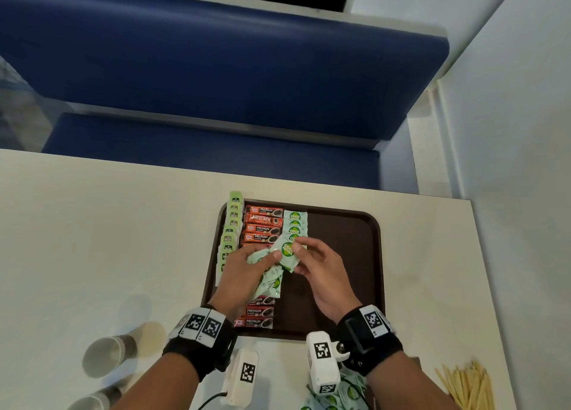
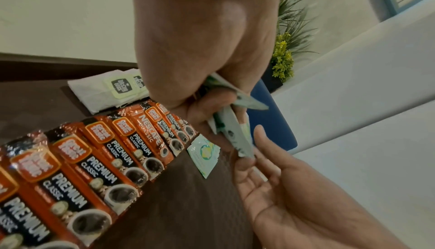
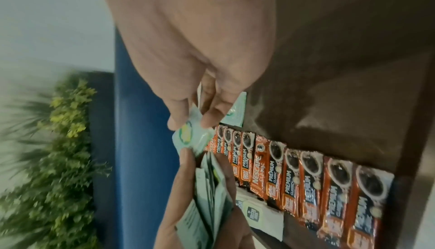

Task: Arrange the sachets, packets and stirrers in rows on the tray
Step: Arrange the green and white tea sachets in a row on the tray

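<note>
A dark brown tray (image 1: 346, 255) holds a left row of green-labelled tea bags (image 1: 230, 239), a middle row of orange coffee sticks (image 1: 262, 224) and a short row of pale green coco sachets (image 1: 295, 222). My left hand (image 1: 247, 270) grips a fanned stack of coco sachets (image 1: 270, 281) above the tray. My right hand (image 1: 312, 261) pinches one coco sachet (image 1: 287, 253) at the top of that stack, between thumb and fingers (image 3: 209, 119). In the left wrist view the stack (image 2: 233, 128) juts from my fist; my right hand's fingers (image 2: 266, 150) touch its edge.
Wooden stirrers (image 1: 466, 382) lie in a heap at the table's near right corner. More coco sachets (image 1: 343, 394) sit near my right wrist. Two paper cups (image 1: 108, 355) lie on the near left. A blue bench (image 1: 216, 69) stands beyond the table.
</note>
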`<control>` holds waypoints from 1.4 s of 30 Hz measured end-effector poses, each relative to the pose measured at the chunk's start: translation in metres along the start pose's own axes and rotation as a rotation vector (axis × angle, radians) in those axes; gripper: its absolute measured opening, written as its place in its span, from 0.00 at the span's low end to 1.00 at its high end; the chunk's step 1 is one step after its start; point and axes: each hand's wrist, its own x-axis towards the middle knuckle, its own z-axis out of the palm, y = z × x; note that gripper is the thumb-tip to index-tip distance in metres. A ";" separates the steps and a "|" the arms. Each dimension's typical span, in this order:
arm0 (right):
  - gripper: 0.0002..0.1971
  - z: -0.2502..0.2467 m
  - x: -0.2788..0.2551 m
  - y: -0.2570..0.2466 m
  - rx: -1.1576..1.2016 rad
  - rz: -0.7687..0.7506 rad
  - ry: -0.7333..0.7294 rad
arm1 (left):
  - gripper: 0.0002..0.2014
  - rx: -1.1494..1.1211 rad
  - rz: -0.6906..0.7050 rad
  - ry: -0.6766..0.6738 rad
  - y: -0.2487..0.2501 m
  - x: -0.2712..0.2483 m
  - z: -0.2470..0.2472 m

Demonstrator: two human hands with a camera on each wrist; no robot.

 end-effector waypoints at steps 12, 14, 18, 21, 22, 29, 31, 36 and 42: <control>0.04 -0.028 0.032 0.029 -0.255 0.041 0.277 | 0.06 0.080 -0.025 0.134 -0.019 -0.004 -0.012; 0.03 -0.031 0.042 0.037 -0.370 0.032 0.313 | 0.09 0.091 -0.033 0.141 -0.019 -0.003 -0.015; 0.06 -0.029 0.050 0.044 -0.493 0.031 0.320 | 0.09 0.067 -0.030 0.146 -0.018 -0.003 -0.018; 0.07 -0.024 0.049 0.042 -0.554 -0.011 0.364 | 0.07 0.056 -0.020 0.141 -0.015 -0.006 -0.018; 0.08 -0.022 0.049 0.042 -0.581 -0.029 0.382 | 0.07 0.055 -0.019 0.142 -0.014 -0.006 -0.018; 0.07 -0.015 0.051 0.046 -0.673 -0.059 0.435 | 0.13 0.059 -0.061 0.155 -0.020 -0.003 -0.023; 0.08 -0.014 0.051 0.046 -0.682 -0.056 0.440 | 0.14 0.051 -0.070 0.157 -0.020 -0.003 -0.024; 0.07 -0.014 0.052 0.048 -0.695 -0.076 0.446 | 0.11 0.054 -0.054 0.157 -0.018 -0.006 -0.022; 0.03 -0.013 0.052 0.049 -0.703 -0.088 0.455 | 0.13 0.053 -0.053 0.153 -0.018 -0.005 -0.023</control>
